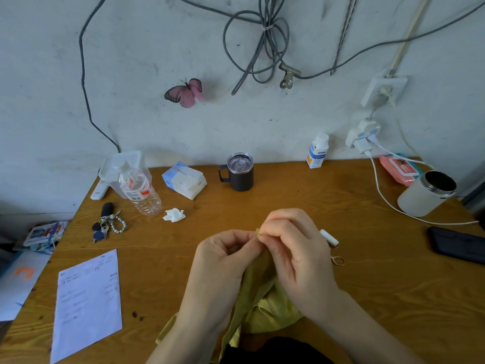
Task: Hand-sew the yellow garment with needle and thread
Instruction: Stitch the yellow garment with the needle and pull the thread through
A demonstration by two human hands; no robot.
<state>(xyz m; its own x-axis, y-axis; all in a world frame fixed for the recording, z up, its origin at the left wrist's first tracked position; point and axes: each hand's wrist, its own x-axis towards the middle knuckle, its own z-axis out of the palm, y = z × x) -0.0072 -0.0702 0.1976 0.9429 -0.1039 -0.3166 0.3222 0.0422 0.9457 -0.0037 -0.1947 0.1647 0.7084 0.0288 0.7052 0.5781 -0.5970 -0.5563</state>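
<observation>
A worn wooden table (301,200) stands pushed against a scuffed pale wall (147,122). Grey cables (258,40) hang looped on that wall beside a pink butterfly (186,93). To the right a wall socket (383,89) feeds a charger with a white cord (380,190) that trails across the tabletop.

Along the back of the table stand a black lidded mug (239,172), a tissue pack (184,182), a plastic bottle (140,191) and a small white carton (317,151). A bunch of keys (106,224) and a sheet of paper (88,303) lie to the left. A white canister (426,194) and a dark phone (456,244) sit to the right.

The yellow garment (262,303) hangs from the near edge of the table up between the two hands. The left hand (225,254) and the right hand (294,248) meet at its top fold. The fingers of both are curled and pinch the cloth there, touching one another. Needle and thread are too fine to make out. Small scissors (337,258) lie just beyond the right hand.
</observation>
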